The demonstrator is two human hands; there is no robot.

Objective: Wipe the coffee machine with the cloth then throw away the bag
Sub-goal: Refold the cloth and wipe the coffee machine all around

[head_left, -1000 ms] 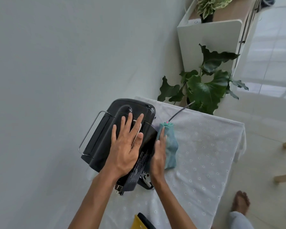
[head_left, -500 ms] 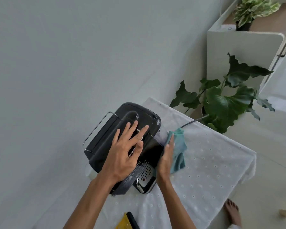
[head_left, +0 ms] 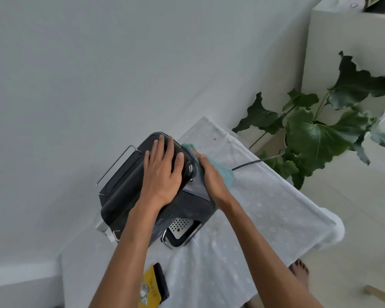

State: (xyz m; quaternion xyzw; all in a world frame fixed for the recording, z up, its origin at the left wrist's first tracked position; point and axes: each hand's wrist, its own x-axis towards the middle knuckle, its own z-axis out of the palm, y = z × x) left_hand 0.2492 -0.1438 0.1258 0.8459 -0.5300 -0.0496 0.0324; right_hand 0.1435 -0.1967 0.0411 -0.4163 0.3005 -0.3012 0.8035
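A black coffee machine (head_left: 122,194) with a wire rack on its left side stands on a table under a white eyelet tablecloth (head_left: 265,218). My left hand (head_left: 162,172) lies flat on the machine's top, fingers spread. My right hand (head_left: 211,176) presses a teal cloth (head_left: 225,172) against the machine's right side, near its back. A yellow and black bag (head_left: 152,287) lies on the tablecloth near the front edge, partly hidden behind my left forearm.
The machine's grey power cord (head_left: 253,162) runs right across the table toward a large-leafed plant (head_left: 316,134). A white cabinet (head_left: 347,47) stands behind the plant. A bare foot (head_left: 299,271) is on the floor beside the table. A white wall lies to the left.
My right hand has slid the cloth up along the machine's right side toward the back. My left hand has shifted further back on the top. The camera has moved closer.
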